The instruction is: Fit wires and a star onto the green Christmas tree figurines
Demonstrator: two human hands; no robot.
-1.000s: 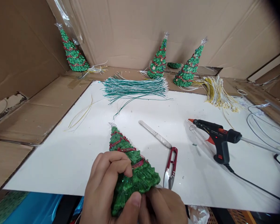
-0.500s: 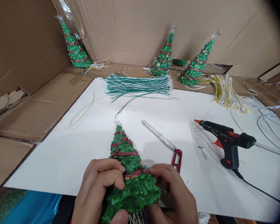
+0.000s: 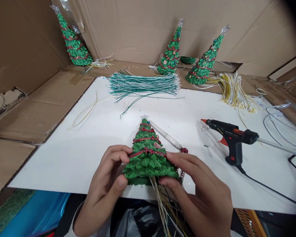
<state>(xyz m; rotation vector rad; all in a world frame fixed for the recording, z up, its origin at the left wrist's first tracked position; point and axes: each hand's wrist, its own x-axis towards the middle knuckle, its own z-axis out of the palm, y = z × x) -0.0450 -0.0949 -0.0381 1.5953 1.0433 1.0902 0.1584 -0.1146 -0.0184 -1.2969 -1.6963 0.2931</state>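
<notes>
Between my two hands is a small green Christmas tree [image 3: 148, 164] with red garlands and a clear star at its tip. My left hand [image 3: 111, 177] grips its left side, fingers on the branches and thumb near the base. On the other side my right hand [image 3: 199, 187] holds the lower right edge, thumb under the base. A bundle of white and yellow wires [image 3: 160, 204] hangs from the underside toward me. Behind the tree lies a whitish stick-like tool [image 3: 166, 135], its dark red end [image 3: 184, 150] partly hidden by the tree and my right hand.
A black glue gun [image 3: 228, 135] with an orange tip and a lit red light lies to the right, its cord trailing forward. Green and white wires [image 3: 145, 85] and yellow wires [image 3: 233, 90] lie at the back. Several similar trees [image 3: 76, 49] stand along the cardboard wall [image 3: 133, 29].
The tree has moved up and to the right and now stands more upright, its base and hanging wires showing. Both hands have shifted with it. The camera view has tilted slightly downward.
</notes>
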